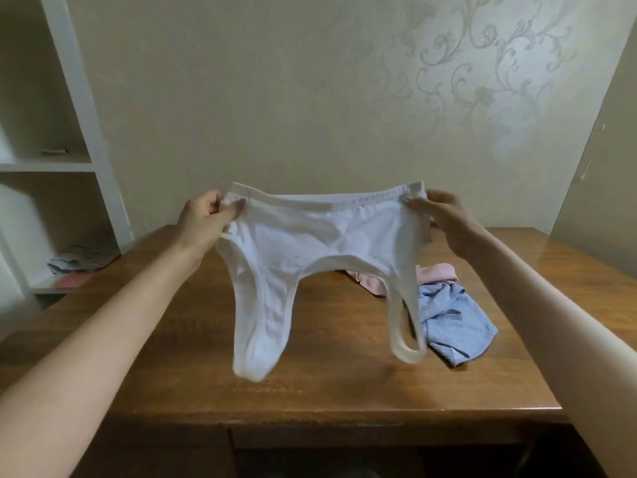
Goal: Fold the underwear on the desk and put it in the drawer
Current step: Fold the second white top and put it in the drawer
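Observation:
White underwear hangs spread out in the air above the wooden desk. My left hand pinches the left end of its waistband and my right hand pinches the right end. Its lower part dangles twisted toward the desktop. On the desk to the right lie a crumpled blue ribbed pair and, behind it, a pink ribbed pair, partly hidden by the white one. The drawer front shows dark under the desk's front edge.
A white shelf unit stands at the left, with folded cloth on its low shelf. The papered wall is right behind the desk. A pale door or panel is at the right.

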`<state>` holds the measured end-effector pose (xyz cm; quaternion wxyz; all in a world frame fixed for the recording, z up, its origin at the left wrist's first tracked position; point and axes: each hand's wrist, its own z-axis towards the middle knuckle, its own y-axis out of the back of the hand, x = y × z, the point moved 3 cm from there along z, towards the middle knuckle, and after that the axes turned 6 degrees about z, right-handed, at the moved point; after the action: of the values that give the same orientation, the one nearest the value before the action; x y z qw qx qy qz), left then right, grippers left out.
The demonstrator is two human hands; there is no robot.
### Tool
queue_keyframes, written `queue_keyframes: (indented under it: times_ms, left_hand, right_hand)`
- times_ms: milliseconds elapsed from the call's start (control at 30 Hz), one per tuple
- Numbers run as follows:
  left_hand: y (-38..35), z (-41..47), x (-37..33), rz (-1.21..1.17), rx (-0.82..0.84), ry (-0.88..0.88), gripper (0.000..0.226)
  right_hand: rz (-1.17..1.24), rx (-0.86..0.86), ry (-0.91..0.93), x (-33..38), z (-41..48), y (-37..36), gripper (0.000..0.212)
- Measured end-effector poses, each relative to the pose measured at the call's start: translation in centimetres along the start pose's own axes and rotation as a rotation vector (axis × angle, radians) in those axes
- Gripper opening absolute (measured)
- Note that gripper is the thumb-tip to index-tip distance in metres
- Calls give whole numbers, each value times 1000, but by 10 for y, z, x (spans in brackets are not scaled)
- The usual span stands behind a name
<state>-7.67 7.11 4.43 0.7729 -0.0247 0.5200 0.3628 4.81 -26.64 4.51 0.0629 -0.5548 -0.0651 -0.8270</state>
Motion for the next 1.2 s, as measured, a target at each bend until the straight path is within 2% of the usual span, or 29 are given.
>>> queue_keyframes:
  times_ms: [200,267,333,367,433,500,600,667,733,833,933,1000,1067,1100,1167,1200]
  left_hand:
    - [-14,4,3,238,-76,81,36]
    - [-16,7,0,68,-25,212,29]
    - [-11,8,3,-148,27,365,16]
    - [-7,8,9,-198,37,397,10]
    - [-3,6,21,-179,53,376,4]
    - [-5,-1,27,-130,94,324,7]
    - [-13,-6,27,-109,189,246,18]
    - [-13,-4,20,-72,249,229,15]
    - [-15,0,16,-33,290,251,27]
    - [-25,0,1,92,247,261,21]
    - [-45,2,-20,176,173,129,30]
    - [-62,-3,-41,256,176,2,23]
    - [-82,-10,-62,310,243,-178,18]
    - [-91,-14,-72,268,303,-226,23]
    - [-96,-19,-83,141,359,-225,38]
    - [-94,-17,-83,112,341,-239,37]
  right_hand:
    - [-233,-125,-98,-11,-1,-18,11]
    - [-117,-124,-210,-10,1,-18,15]
    - [52,-30,-392,-14,3,-9,12]
    - [99,18,-474,-19,4,-3,18]
    - [106,49,-567,-29,3,7,33]
    - [104,38,-593,-37,1,10,36]
    - [125,-2,-546,-41,-2,5,31]
    - [102,-34,-484,-39,-1,4,21]
    - [36,-76,-447,-35,-1,3,9]
    - [-161,-117,-392,-29,1,-7,21]
    - [-351,-154,-248,-11,0,-28,28]
    - [-366,-144,-96,8,-7,-51,24]
    - [-311,-60,56,28,-19,-79,16]
    - [-285,15,112,37,-26,-91,15]
    - [-194,217,126,46,-36,-102,12]
    - [-136,315,90,47,-38,-102,13]
